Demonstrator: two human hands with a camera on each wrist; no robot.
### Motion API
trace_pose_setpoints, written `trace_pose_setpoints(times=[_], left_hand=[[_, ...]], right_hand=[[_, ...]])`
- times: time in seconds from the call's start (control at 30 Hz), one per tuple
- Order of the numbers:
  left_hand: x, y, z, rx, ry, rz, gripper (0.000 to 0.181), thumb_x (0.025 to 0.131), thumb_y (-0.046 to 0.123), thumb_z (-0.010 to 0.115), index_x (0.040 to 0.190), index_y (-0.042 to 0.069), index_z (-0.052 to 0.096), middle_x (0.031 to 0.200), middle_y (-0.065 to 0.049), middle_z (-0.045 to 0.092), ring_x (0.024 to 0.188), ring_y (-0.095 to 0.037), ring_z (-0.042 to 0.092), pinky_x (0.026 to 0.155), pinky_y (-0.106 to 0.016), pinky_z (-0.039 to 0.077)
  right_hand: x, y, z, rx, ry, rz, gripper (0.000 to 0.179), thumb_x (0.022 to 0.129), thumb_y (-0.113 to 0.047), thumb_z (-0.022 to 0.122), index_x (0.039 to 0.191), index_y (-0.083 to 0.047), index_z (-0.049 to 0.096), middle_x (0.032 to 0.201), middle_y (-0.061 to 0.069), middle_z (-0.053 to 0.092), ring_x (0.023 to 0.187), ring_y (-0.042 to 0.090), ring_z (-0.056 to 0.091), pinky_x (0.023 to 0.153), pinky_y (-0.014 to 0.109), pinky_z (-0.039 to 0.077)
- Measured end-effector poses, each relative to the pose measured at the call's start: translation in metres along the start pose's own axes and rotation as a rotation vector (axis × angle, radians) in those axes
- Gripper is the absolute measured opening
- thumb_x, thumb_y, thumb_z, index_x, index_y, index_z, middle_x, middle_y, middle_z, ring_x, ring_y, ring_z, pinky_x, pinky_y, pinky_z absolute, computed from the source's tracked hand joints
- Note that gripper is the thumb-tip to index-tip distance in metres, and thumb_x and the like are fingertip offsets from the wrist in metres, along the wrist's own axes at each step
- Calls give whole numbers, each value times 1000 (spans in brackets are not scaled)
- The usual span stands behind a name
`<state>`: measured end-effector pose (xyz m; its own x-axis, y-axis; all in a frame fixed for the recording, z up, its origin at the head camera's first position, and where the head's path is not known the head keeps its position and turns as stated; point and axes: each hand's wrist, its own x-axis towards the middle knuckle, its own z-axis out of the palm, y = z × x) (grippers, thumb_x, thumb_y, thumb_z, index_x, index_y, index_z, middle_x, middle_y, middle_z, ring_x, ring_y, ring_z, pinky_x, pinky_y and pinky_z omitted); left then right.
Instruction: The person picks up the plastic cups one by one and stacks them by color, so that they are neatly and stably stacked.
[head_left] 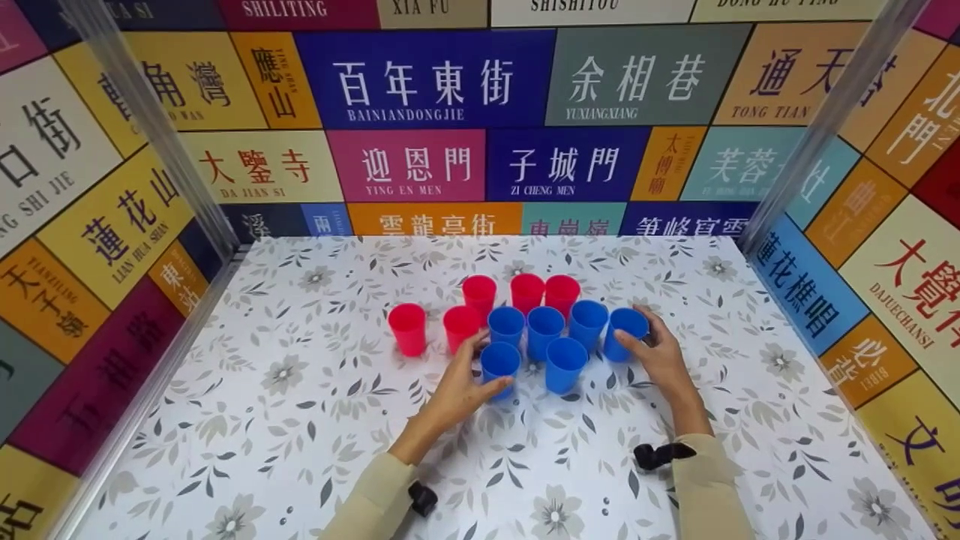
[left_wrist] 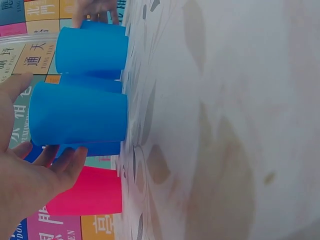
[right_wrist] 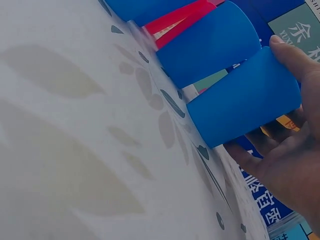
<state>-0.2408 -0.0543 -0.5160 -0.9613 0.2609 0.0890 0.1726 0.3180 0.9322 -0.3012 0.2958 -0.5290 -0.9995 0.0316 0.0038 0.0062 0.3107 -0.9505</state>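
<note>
Several blue plastic cups stand mouth-up in a close group on the table. My left hand (head_left: 463, 380) holds the front-left blue cup (head_left: 500, 364), thumb on its near side and fingers along its left; the left wrist view shows this cup (left_wrist: 80, 114) standing on the cloth. At the group's right end, my right hand (head_left: 661, 350) grips another blue cup (head_left: 624, 335), its thumb on the near side. In the right wrist view that cup (right_wrist: 245, 100) has fingers partly hidden behind it. Between the hands stands a front blue cup (head_left: 566, 365).
Several red cups stand behind and left of the blue ones, among them a far-left red cup (head_left: 408, 330) and a back red cup (head_left: 527, 291). A floral cloth (head_left: 285, 450) covers the table. Panels with printed signs (head_left: 420, 82) rise at the back and both sides.
</note>
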Motion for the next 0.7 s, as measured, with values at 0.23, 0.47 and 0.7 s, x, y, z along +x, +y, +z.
trace_pose_setpoints(times=[0.23,0.47,0.7], left_hand=[[1,1,2,-25,8,-21,82,89,33,76,155,15,30,154,-11,44,142,-31,44,112,-49,45],[4,-2,2,-32,7,-62,78,89,33,75,152,10,36,149,-14,48,138,-32,47,110,-47,47],[4,1,3,-22,21,-97,71,88,30,77,147,9,42,146,-13,51,135,-31,50,108,-45,49]], right_hand=[[-3,-3,2,37,14,12,79,92,-38,72,157,-18,31,166,11,26,155,31,22,127,49,19],[2,1,1,78,27,36,78,91,-34,74,156,-19,32,161,17,35,152,31,30,126,46,22],[1,1,5,115,18,56,77,92,-29,73,156,-19,31,159,17,38,149,30,35,126,44,24]])
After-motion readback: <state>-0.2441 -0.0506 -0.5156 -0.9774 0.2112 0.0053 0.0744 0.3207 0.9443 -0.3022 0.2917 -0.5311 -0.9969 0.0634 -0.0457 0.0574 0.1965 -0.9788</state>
